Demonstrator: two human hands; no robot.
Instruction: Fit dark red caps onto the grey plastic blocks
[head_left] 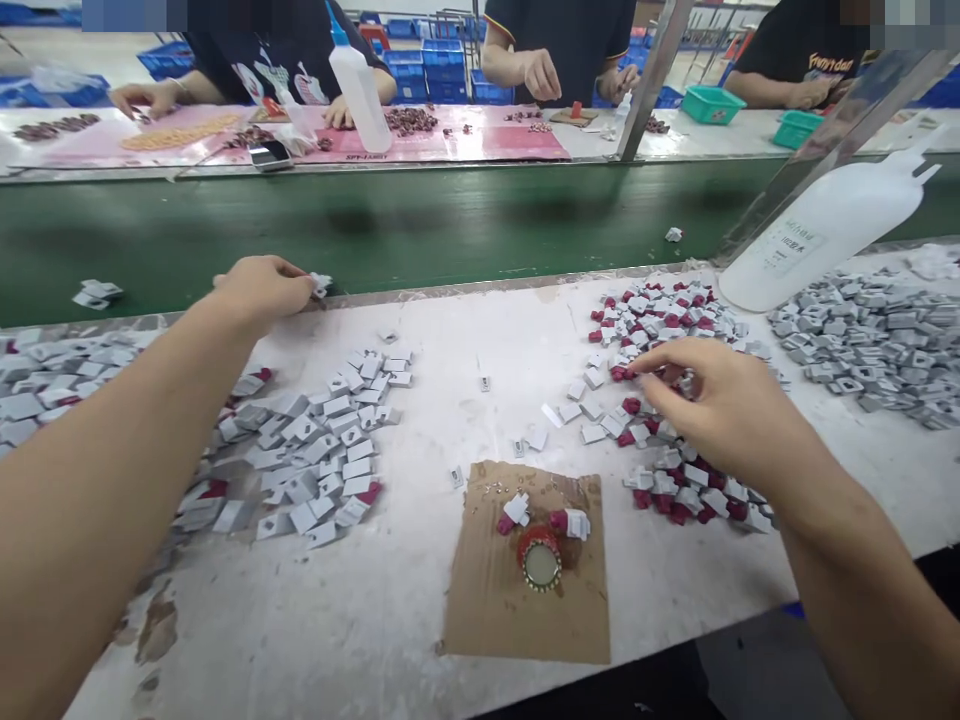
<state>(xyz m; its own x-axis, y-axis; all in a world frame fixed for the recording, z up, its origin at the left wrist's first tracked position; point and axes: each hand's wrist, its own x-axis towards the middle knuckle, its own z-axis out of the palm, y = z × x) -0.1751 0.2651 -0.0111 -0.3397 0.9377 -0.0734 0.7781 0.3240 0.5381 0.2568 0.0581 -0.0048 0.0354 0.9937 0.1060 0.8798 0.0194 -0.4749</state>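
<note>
My left hand (262,288) reaches to the green belt's near edge, its fingers pinched on a small white piece (321,285). My right hand (694,395) is over the pile of white and dark red pieces (675,315), thumb and index finger curved close together near a dark red part; what they hold, if anything, is too small to tell. Between my arms lies a cardboard square (525,620) bearing a bottle cap (541,565) and two white and red pieces (514,512). A heap of white pieces (322,450) lies right of my left forearm.
A large white bottle (825,235) leans beside a grey heap (877,340) on the right. Behind the green belt (450,215), which carries a few pieces, people work at a far table with a pink mat (480,145). A slanted metal post (652,80) stands there.
</note>
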